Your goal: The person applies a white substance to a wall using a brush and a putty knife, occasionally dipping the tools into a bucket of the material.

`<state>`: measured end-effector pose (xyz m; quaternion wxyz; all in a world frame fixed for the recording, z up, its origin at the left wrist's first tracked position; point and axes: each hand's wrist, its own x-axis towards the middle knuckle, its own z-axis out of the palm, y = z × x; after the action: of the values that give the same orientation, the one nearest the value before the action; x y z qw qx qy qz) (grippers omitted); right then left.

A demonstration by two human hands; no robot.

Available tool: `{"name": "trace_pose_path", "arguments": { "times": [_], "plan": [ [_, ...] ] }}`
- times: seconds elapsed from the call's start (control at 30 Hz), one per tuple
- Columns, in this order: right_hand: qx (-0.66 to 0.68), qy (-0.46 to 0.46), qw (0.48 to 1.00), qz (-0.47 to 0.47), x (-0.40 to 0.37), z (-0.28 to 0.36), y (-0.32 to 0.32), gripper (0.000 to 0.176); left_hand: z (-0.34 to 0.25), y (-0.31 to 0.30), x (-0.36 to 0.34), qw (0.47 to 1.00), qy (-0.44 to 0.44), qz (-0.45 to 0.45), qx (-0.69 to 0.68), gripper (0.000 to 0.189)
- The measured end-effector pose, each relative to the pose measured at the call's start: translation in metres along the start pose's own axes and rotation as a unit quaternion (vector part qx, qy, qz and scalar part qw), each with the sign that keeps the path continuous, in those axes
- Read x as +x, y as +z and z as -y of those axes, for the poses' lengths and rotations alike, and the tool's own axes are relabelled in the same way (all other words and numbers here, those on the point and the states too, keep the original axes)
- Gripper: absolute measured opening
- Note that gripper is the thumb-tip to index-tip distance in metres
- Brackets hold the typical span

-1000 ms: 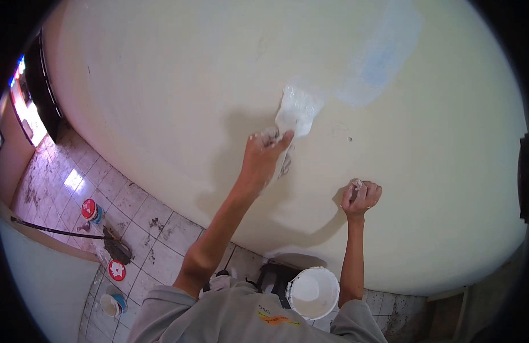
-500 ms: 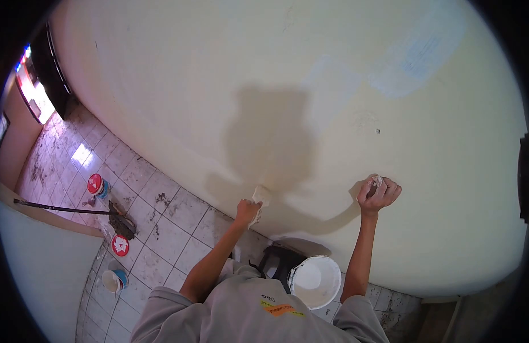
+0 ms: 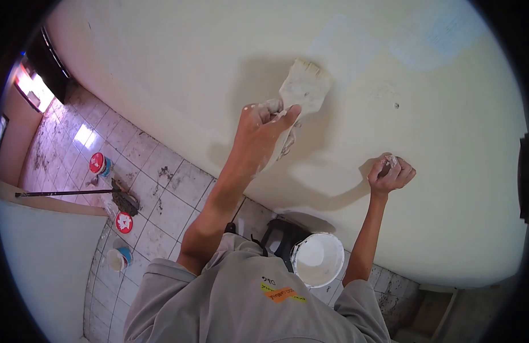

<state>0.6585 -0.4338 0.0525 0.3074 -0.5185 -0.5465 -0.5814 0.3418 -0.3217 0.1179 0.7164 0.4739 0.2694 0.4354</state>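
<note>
My left hand (image 3: 261, 134), spotted with white paint, grips a wide paintbrush (image 3: 306, 86) by its handle. White coats the brush nearly all over, and its bristles point up in front of the cream wall (image 3: 179, 86). Further right, my right hand (image 3: 392, 174) is closed in a fist close against the wall; something whitish shows between the fingers, but I cannot tell what it is. Pale bluish-white patches (image 3: 439, 37) mark the wall above, and a small dark hole (image 3: 396, 106) lies over my right hand.
Below me a white bucket (image 3: 340, 251) with white liquid stands by a black stool (image 3: 274, 233). On the smudged tile floor (image 3: 181, 183) at left are a red-lidded tub (image 3: 97, 163), a loose red lid (image 3: 124, 223), an open tub (image 3: 119, 259) and a long-handled mop (image 3: 125, 201).
My left hand has come up and right from low on the wall, lifting the brush toward the camera. My right hand stays closed by the wall. The view has shifted slightly.
</note>
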Motion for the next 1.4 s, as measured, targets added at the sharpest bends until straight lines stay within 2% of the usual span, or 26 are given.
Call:
{"name": "trace_pose_path", "arguments": {
  "times": [0.1, 0.23, 0.33, 0.4, 0.47, 0.57, 0.6, 0.67, 0.83, 0.9, 0.97, 1.03, 1.1, 1.13, 1.17, 1.27, 1.3, 1.37, 1.4],
  "plan": [
    [0.001, 0.0, 1.0, -0.006, 0.0, 0.0, 0.002, 0.011, 0.028, -0.006, 0.009, 1.0, -0.001, 0.019, -0.019, 0.024],
    [-0.003, -0.004, 1.0, -0.006, 0.001, 0.0, 0.001, 0.011, 0.102, -0.022, 0.011, 0.994, -0.084, -0.038, -0.065, 0.023],
    [-0.008, -0.003, 1.0, -0.005, 0.001, 0.002, 0.001, 0.012, 0.183, -0.046, 0.002, 0.982, -0.155, -0.098, -0.048, 0.025],
    [-0.008, 0.003, 1.0, -0.002, 0.0, 0.002, 0.0, 0.012, 0.263, -0.076, -0.005, 0.975, -0.199, -0.102, -0.019, 0.026],
    [-0.004, 0.009, 1.0, 0.001, 0.0, 0.002, -0.001, 0.011, 0.308, -0.091, -0.016, 0.966, -0.212, -0.134, 0.056, 0.028],
    [-0.009, 0.007, 1.0, -0.001, 0.0, 0.002, -0.001, 0.01, 0.319, -0.1, -0.013, 0.966, -0.211, -0.114, 0.095, 0.029],
    [-0.007, 0.007, 1.0, -0.001, 0.0, 0.001, 0.001, 0.01, 0.317, -0.098, -0.006, 0.971, -0.204, -0.107, 0.065, 0.027],
    [-0.005, 0.008, 1.0, 0.003, 0.0, 0.003, -0.001, 0.009, 0.26, -0.075, -0.003, 0.977, -0.194, -0.092, 0.008, 0.023],
    [0.0, 0.014, 1.0, 0.002, 0.003, 0.004, -0.002, 0.01, 0.136, -0.023, 0.005, 0.993, -0.083, -0.075, 0.019, 0.025],
    [0.002, 0.011, 1.0, 0.011, 0.002, 0.002, -0.001, 0.01, 0.073, 0.001, 0.007, 0.993, -0.037, -0.098, 0.058, 0.024],
    [0.002, 0.011, 1.0, 0.023, 0.0, 0.002, -0.004, 0.011, 0.017, 0.018, 0.013, 0.997, 0.025, -0.076, 0.002, 0.024],
    [-0.002, 0.015, 1.0, 0.025, 0.003, 0.004, -0.005, 0.011, -0.035, 0.03, 0.021, 0.996, 0.092, -0.004, -0.018, 0.025],
    [-0.002, 0.012, 1.0, 0.017, 0.001, 0.003, -0.004, 0.011, -0.081, 0.038, 0.024, 0.986, 0.152, 0.047, 0.046, 0.025],
    [-0.002, 0.011, 1.0, 0.011, 0.002, 0.003, -0.002, 0.011, -0.098, 0.043, 0.025, 0.978, 0.196, 0.064, 0.032, 0.025],
    [0.0, 0.013, 1.0, 0.014, 0.002, 0.003, -0.002, 0.011, -0.113, 0.048, 0.025, 0.967, 0.24, 0.08, 0.019, 0.025],
    [0.005, 0.018, 1.0, 0.02, 0.003, 0.004, -0.005, 0.011, -0.152, 0.065, 0.033, 0.983, 0.134, 0.033, 0.123, 0.027],
    [0.005, 0.019, 1.0, 0.018, 0.004, 0.005, -0.005, 0.01, -0.135, 0.067, 0.047, 0.974, 0.203, 0.091, -0.044, 0.027],
    [0.009, 0.02, 1.0, 0.015, 0.004, 0.005, -0.005, 0.01, -0.107, 0.054, 0.05, 0.981, 0.178, 0.065, 0.031, 0.03],
    [0.011, 0.02, 1.0, 0.012, 0.003, 0.005, -0.005, 0.009, -0.065, 0.042, 0.062, 0.977, 0.178, -0.002, 0.117, 0.033]
  ]
}}
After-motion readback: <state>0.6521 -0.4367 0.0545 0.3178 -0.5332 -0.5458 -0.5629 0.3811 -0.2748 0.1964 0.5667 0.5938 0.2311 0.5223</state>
